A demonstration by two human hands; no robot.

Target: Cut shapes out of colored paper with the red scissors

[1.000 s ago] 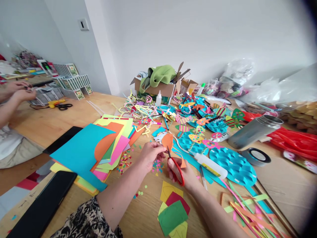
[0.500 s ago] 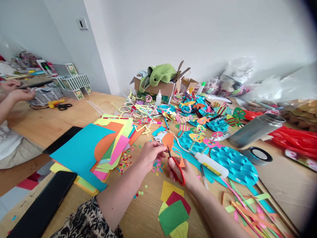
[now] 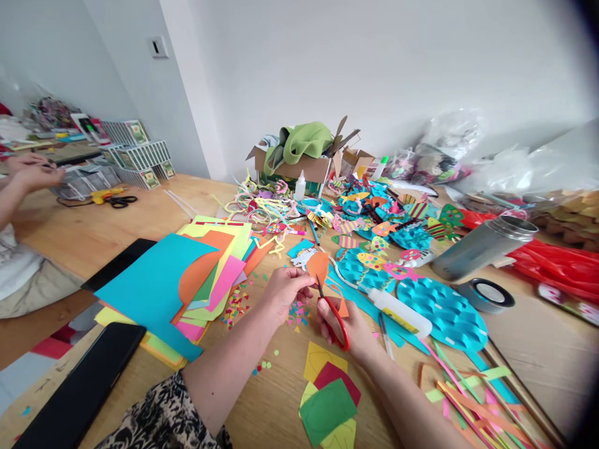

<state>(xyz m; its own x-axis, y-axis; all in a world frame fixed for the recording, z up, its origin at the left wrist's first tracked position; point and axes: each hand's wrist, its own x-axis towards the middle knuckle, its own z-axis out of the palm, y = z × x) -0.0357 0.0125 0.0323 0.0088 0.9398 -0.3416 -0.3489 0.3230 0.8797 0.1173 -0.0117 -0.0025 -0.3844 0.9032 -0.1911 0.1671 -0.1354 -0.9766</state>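
Observation:
My left hand (image 3: 286,293) pinches the edge of an orange paper piece (image 3: 318,264) between thumb and fingertips. Red-handled scissors (image 3: 340,325) are in my right hand (image 3: 349,327), their blades against the lower part of the orange piece. An orange paper scrap (image 3: 336,305) lies beside the blades. Small colored confetti (image 3: 297,313) is scattered under and beside my hands. Below them on the wooden table (image 3: 262,405) lie yellow, red and green paper pieces (image 3: 328,404), some with drawn outlines.
Stacked colored paper (image 3: 154,274) and a black phone (image 3: 84,386) are at the left. Rightward lie a glue bottle (image 3: 402,313), blue textured discs (image 3: 442,312), a metal flask (image 3: 484,246), tape (image 3: 486,294) and paper strips. Another person's hands (image 3: 35,171) show far left.
The other person's hands have shifted slightly left. My hands, the scissors and the orange paper show almost no movement.

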